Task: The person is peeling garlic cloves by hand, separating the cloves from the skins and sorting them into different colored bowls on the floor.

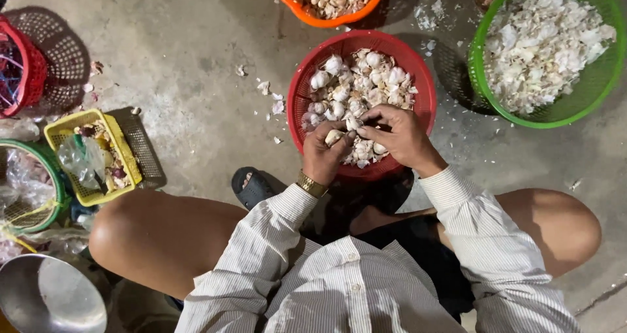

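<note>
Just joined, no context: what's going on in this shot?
A person squats on a concrete floor, both hands over a red basket of garlic. The left hand and right hand work on one garlic bulb together. A green basket beside it holds papery skins; an orange basket holds cloves.

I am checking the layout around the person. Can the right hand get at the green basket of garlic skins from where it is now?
Probably yes. The right hand works over the red basket, and the green basket stands right beside it on that side, with only bare floor between.
</note>
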